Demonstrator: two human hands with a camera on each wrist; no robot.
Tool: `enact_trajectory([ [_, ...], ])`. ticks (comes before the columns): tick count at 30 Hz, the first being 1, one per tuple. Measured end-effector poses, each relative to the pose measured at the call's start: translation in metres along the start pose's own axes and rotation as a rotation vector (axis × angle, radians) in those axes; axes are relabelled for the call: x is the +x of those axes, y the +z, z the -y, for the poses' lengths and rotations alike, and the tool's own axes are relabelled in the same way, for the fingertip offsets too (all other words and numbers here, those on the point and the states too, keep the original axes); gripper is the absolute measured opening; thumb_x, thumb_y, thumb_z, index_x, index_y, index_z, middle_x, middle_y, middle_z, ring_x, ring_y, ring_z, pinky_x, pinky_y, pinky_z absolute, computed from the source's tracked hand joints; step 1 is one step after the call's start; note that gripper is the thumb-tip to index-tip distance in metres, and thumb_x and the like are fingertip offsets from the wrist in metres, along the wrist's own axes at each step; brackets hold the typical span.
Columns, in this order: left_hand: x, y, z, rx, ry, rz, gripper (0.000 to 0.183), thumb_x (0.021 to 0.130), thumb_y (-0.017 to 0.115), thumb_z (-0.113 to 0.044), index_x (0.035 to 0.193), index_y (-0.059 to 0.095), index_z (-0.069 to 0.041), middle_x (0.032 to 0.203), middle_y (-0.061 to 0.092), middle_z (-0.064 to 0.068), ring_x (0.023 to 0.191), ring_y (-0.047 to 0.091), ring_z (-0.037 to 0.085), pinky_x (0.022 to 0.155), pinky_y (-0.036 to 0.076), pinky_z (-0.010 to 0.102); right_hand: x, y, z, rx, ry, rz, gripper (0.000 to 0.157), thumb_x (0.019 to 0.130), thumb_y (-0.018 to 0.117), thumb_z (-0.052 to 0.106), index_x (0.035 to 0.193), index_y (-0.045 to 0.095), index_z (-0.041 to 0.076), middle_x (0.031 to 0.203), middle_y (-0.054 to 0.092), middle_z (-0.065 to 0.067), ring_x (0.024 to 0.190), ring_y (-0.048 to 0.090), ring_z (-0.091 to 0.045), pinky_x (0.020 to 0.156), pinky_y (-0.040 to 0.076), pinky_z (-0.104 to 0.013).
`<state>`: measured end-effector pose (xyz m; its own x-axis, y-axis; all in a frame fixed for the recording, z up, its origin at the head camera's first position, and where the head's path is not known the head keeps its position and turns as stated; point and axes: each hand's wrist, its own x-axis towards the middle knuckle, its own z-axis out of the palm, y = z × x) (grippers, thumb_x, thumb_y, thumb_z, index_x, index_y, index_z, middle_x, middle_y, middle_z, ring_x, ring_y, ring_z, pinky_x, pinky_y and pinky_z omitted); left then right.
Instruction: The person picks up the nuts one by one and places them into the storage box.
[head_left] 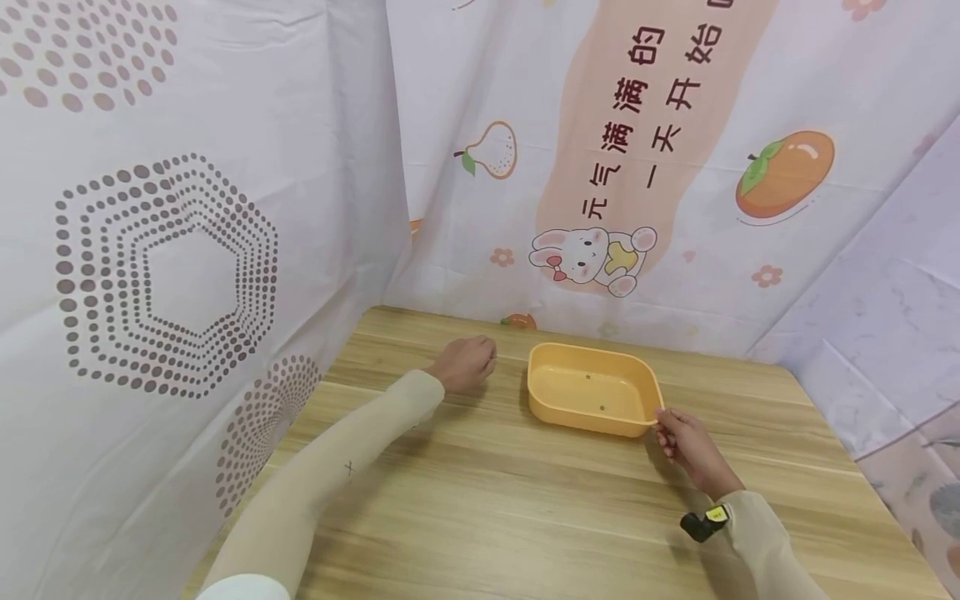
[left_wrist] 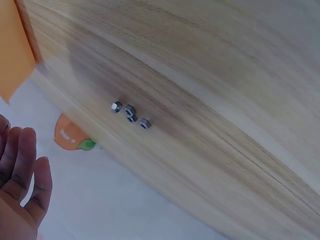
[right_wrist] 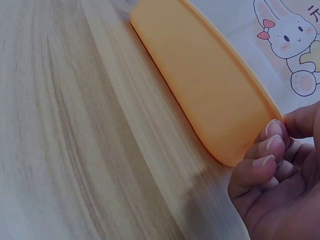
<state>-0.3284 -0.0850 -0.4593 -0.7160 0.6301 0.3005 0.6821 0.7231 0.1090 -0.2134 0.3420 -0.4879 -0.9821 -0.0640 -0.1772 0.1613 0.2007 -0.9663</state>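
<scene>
A yellow-orange plastic tray (head_left: 592, 423) stands on the wooden table, with two small dark spots on its floor whose kind I cannot tell. My right hand (head_left: 692, 450) pinches the tray's near right corner between thumb and fingers; the right wrist view shows the fingers (right_wrist: 272, 145) at the rim. To the left of the tray, my left hand (head_left: 467, 364) is over the table, holding nothing visible. Its fingers (left_wrist: 22, 160) are loosely bent in the left wrist view. Several small metal hex nuts (left_wrist: 130, 113) lie close together on the wood there; the head view does not show them.
The wooden tabletop (head_left: 510, 517) extends around the tray. A printed curtain (head_left: 480, 242) hangs along the back edge, and another patterned curtain (head_left: 300, 167) closes the left side. A small black device with a yellow label (head_left: 705, 523) is on the right wrist.
</scene>
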Motion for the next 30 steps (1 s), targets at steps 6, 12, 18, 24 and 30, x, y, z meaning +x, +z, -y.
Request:
enact_trajectory([
  [6,0.003,0.0,-0.006,0.028,0.0,0.014,0.016,0.104,0.054,-0.014,0.101,0.067,-0.006,0.094,0.066,0.003,0.081,0.064,0.013,0.069,0.054,0.025,0.001,0.002,0.0,0.007,0.009,-0.002,0.038,0.111,0.045,0.036,0.096,0.054,0.003,0.073,0.049,0.002,0.059,0.044,-0.008,0.053,0.042,-0.024],
  [12,0.007,0.0,-0.011,0.032,0.021,0.01,0.015,0.104,0.053,-0.012,0.1,0.066,-0.006,0.091,0.065,0.003,0.077,0.063,0.013,0.068,0.054,0.024,0.0,0.001,0.001,-0.013,-0.005,0.004,0.039,0.112,0.043,0.036,0.096,0.053,0.002,0.074,0.049,0.002,0.06,0.044,-0.008,0.053,0.042,-0.024],
  [18,0.012,0.0,-0.017,0.033,0.025,0.023,0.015,0.104,0.053,-0.014,0.101,0.066,-0.007,0.092,0.065,0.003,0.079,0.062,0.013,0.069,0.053,0.024,0.001,0.0,0.0,-0.008,0.0,-0.005,0.039,0.112,0.043,0.037,0.096,0.052,0.003,0.074,0.048,0.003,0.059,0.043,-0.008,0.053,0.041,-0.024],
  [24,0.019,0.002,-0.023,0.054,0.034,0.045,0.016,0.105,0.053,-0.016,0.102,0.066,-0.008,0.092,0.064,0.001,0.08,0.062,0.012,0.069,0.053,0.023,0.001,0.0,-0.001,0.01,0.008,-0.01,0.038,0.111,0.045,0.037,0.094,0.052,0.004,0.074,0.049,0.002,0.059,0.043,-0.008,0.053,0.041,-0.024],
  [30,0.023,0.002,-0.028,0.032,0.027,0.061,0.016,0.106,0.052,-0.017,0.102,0.065,-0.009,0.091,0.063,0.0,0.078,0.06,0.011,0.068,0.052,0.023,0.001,0.0,-0.001,0.014,0.007,-0.011,0.038,0.111,0.045,0.037,0.095,0.052,0.003,0.073,0.049,0.002,0.058,0.043,-0.008,0.052,0.041,-0.024],
])
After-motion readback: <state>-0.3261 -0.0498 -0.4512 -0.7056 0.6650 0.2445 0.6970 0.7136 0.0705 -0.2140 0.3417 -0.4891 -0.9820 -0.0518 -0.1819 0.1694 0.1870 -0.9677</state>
